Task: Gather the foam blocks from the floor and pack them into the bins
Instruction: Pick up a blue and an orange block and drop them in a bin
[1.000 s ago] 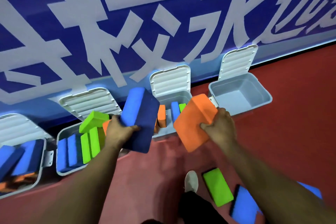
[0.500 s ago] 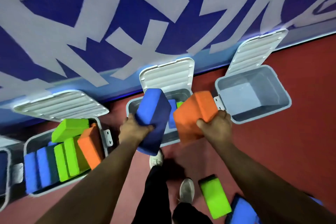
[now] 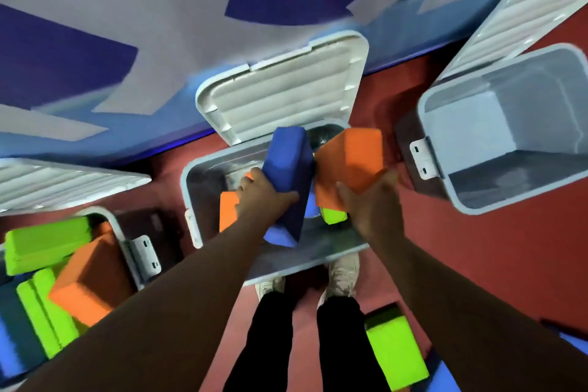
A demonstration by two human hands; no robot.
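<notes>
Floor [image 3: 477,248]; blue block [image 3: 288,165] within left grip [image 3: 264,197]

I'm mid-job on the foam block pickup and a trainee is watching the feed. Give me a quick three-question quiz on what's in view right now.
1. Which block does the left hand grip? A. green B. blue C. orange
2. True or false: the right bin already has blocks in it.
3. Fill in: the floor block nearest the shoes is ____.

Key: 1 B, the blue block. 2 false, nothing shows inside it. 3 green.
</notes>
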